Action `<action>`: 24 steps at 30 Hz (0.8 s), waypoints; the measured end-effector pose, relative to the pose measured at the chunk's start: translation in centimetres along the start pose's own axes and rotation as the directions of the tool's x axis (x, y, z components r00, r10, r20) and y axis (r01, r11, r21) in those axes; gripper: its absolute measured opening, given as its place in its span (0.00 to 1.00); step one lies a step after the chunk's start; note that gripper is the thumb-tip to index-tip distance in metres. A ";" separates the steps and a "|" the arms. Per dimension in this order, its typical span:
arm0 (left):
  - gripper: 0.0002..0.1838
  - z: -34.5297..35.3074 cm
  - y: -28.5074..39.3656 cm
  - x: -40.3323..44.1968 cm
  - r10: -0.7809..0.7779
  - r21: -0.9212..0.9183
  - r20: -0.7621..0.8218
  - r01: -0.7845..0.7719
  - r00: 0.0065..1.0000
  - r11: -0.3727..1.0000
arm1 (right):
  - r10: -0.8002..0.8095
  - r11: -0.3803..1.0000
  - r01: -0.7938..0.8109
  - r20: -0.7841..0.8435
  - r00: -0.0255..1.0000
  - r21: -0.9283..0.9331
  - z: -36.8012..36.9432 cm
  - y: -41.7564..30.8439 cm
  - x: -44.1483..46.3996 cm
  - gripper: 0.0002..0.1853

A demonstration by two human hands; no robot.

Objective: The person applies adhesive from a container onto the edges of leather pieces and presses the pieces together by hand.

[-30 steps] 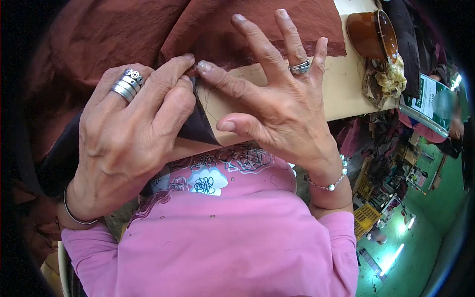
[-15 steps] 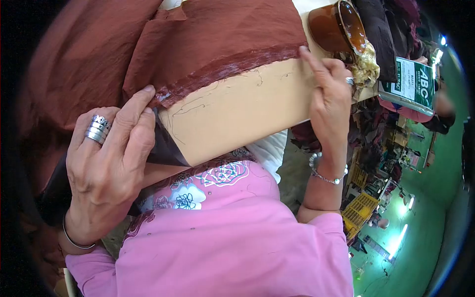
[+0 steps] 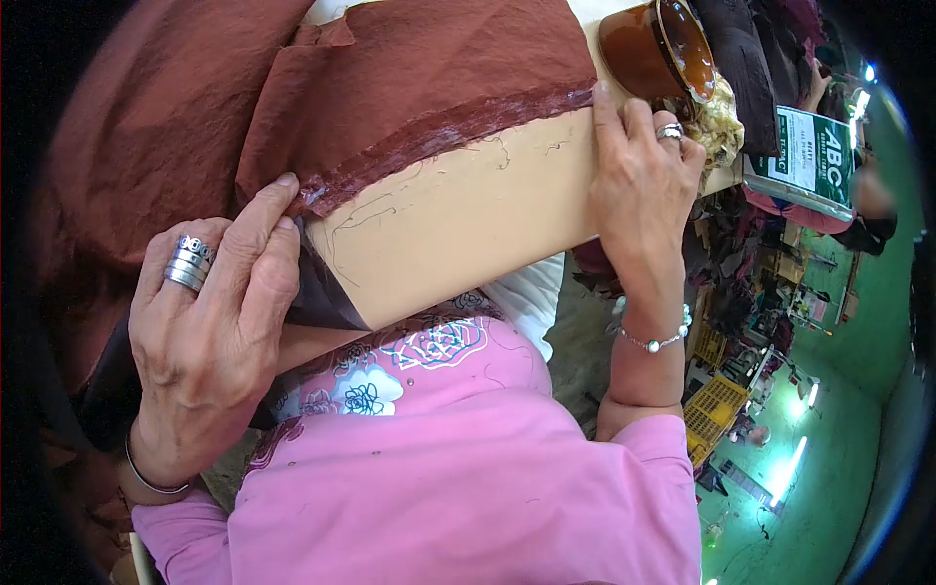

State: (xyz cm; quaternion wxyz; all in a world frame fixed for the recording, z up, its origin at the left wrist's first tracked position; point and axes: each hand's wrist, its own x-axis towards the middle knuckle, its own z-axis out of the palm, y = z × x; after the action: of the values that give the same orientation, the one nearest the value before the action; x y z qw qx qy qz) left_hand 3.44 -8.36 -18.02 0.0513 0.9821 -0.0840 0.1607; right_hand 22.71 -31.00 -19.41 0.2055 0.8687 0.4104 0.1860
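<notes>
A reddish-brown leather-like sheet (image 3: 419,73) lies over a tan board (image 3: 468,214). Along its near edge runs a darker, shiny strip (image 3: 439,141) with whitish smears. My left hand (image 3: 210,312), wearing several rings, is closed at the sheet's left corner, index fingertip on the strip's end; its thumb is partly hidden. My right hand (image 3: 643,180) lies on the board's right end with fingers extended, the index fingertip touching the strip's right end. Just beyond it stands a brown glossy pot (image 3: 634,49), tilted in view, beside a crumpled yellowish lump (image 3: 721,122).
A green-and-white ABC can (image 3: 804,156) stands at the right, near dark folded material (image 3: 746,68). Dark scraps hang below the board's right end. A yellow crate (image 3: 712,419) and another person's arm (image 3: 817,88) appear farther off.
My right hand has turned and lowered from a raised, pointing pose, its fingers now laid along the board's right end. My left hand stays at the corner.
</notes>
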 end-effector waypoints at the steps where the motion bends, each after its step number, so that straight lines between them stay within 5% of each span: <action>1: 0.12 0.0 0.0 0.0 0.004 0.002 0.001 -0.004 1.000 1.000 | -0.003 1.000 0.003 0.009 1.000 -0.031 0.3 0.4 0.0 0.32; 6: 0.11 0.0 0.0 -0.1 0.015 0.020 0.009 -0.016 1.000 1.000 | -0.078 0.997 0.074 0.122 0.989 0.037 -0.6 0.6 -0.6 0.36; 18: 0.24 -0.2 0.3 -0.2 0.003 -0.058 -0.006 -0.003 1.000 0.998 | -0.248 0.826 0.269 -0.109 0.962 0.495 -4.8 -6.3 -0.2 0.27; 21: 0.25 -0.9 -0.2 -0.5 -0.006 -0.100 0.086 0.015 0.996 0.995 | -0.296 0.547 0.263 -0.110 0.949 0.795 -4.5 -4.5 1.0 0.23; 24: 0.28 -2.5 0.0 -1.0 -0.061 -0.038 0.067 0.064 0.996 0.997 | -0.178 0.354 0.195 -0.139 0.974 0.914 -5.6 -2.9 2.0 0.31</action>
State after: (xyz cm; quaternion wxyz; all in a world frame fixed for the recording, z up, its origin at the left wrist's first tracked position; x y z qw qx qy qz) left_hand 1.72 -7.88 -15.95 0.0732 0.9877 -0.0581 0.1250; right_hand 19.31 -26.57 -15.78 -0.2965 0.7813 0.5415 -0.0920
